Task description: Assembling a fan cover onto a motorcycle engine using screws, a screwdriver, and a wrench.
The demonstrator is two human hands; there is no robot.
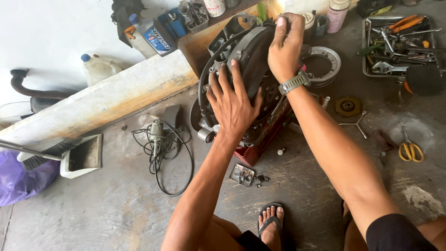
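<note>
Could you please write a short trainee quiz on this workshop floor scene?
1. True or false: both hands rest on the engine.
2. Which hand wears the watch? A) left hand B) right hand
3. What yellow-handled tool lies on the floor at far right?

Key: 1 true. 2 B. 3 The scissors.

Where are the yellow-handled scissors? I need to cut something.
In the head view, the yellow-handled scissors lie on the concrete floor at far right, below the metal tool tray and right of the three-armed wrench.
</note>
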